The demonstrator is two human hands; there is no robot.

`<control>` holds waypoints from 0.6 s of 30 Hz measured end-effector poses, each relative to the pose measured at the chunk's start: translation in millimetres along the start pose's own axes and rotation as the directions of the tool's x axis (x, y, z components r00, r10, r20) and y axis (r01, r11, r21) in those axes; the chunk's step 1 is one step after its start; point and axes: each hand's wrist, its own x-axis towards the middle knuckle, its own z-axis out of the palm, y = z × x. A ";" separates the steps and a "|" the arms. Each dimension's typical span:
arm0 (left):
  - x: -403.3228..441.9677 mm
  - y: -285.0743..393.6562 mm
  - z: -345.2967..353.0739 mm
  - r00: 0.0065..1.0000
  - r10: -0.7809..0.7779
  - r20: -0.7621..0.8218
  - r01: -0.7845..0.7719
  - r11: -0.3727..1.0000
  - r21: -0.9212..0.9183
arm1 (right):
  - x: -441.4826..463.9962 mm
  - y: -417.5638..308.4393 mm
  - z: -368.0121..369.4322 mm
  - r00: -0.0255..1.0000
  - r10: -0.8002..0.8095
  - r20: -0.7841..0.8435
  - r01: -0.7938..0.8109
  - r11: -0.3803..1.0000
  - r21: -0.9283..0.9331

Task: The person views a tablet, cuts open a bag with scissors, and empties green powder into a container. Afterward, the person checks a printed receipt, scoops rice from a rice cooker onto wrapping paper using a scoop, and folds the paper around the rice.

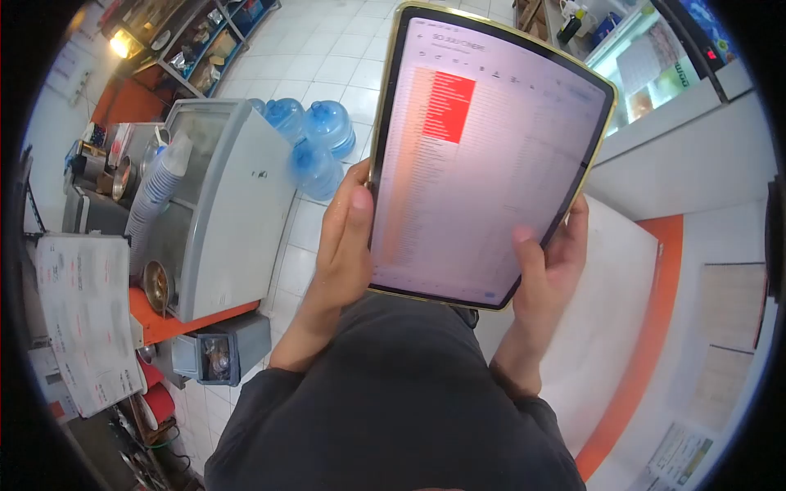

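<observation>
Between my two hands a tablet (483, 180) in a yellow-edged case is held upright, tilted slightly to the right. Its lit screen shows a spreadsheet with an orange column and a red block; the small text is too blurred to read. My left hand (344, 237) grips the left edge, thumb along the bezel and fingers behind. Around the lower right edge my right hand (550, 258) is closed, its thumb over the screen. The fingers behind the tablet are hidden.
Several blue water jugs (327, 127) stand on the tiled floor beside a grey-white chest freezer (237, 209). Stacked plastic cups (160, 184) and a metal bowl (157, 285) are at left, above a grey bin (217, 356). A white counter (606, 303) with orange trim runs along the right.
</observation>
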 end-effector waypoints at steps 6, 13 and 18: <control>78.1 -10.0 33.0 0.997 0.077 0.006 -0.077 0.996 0.045 | 90.9 -3.0 -16.7 0.998 -0.034 0.061 0.034 0.999 -0.001; 176.0 -15.9 109.5 0.997 0.061 -0.057 -0.060 0.998 0.014 | 201.0 0.1 -60.9 0.997 -0.038 0.074 0.035 0.998 0.043; 215.0 -28.6 135.8 0.993 0.089 -0.074 -0.084 0.994 0.068 | 250.7 10.4 -79.5 0.995 -0.057 0.082 0.054 0.998 0.042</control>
